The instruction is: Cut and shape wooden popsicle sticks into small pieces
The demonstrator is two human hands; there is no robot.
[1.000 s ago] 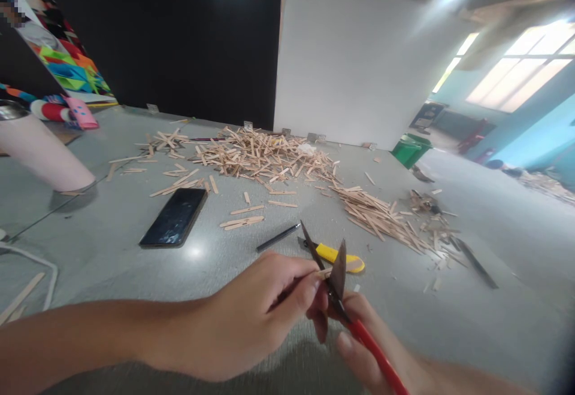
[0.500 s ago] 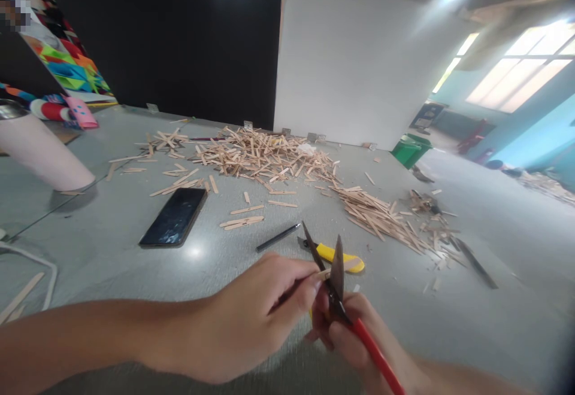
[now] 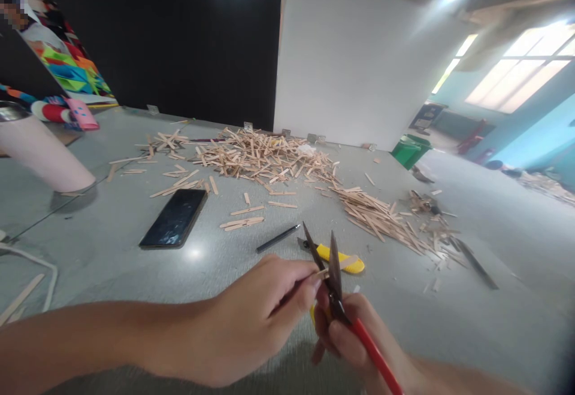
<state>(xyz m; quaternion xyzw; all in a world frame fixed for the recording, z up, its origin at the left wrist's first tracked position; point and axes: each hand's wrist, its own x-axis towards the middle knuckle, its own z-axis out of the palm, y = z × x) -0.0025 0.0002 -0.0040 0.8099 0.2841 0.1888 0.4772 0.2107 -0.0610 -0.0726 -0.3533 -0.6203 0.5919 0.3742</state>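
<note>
My left hand (image 3: 265,317) pinches a wooden craft stick (image 3: 348,261) between thumb and fingers, its far end pointing right. Around the red-handled scissors (image 3: 335,269) my right hand (image 3: 353,329) is closed. The scissor blades stand partly apart, pointing away from me, with the stick lying between them. Just beyond the blades a yellow utility knife (image 3: 327,254) rests on the table, partly covered by them. To its left lies a thin dark pen-like tool (image 3: 278,238). Part of another yellow thing shows between my hands; its kind is hidden.
A large heap of craft sticks (image 3: 265,155) spreads in front of the upright boards, with a neater pile (image 3: 377,212) to the right. A phone (image 3: 174,218) lies at left, near a pink bottle (image 3: 45,149). A long metal blade (image 3: 477,263) lies at right. A green bin (image 3: 411,151) stands beyond.
The scissor blades have come closer together around the stick, the right blade swinging left. The fingers of my right hand have drawn in slightly. My left hand has barely moved.
</note>
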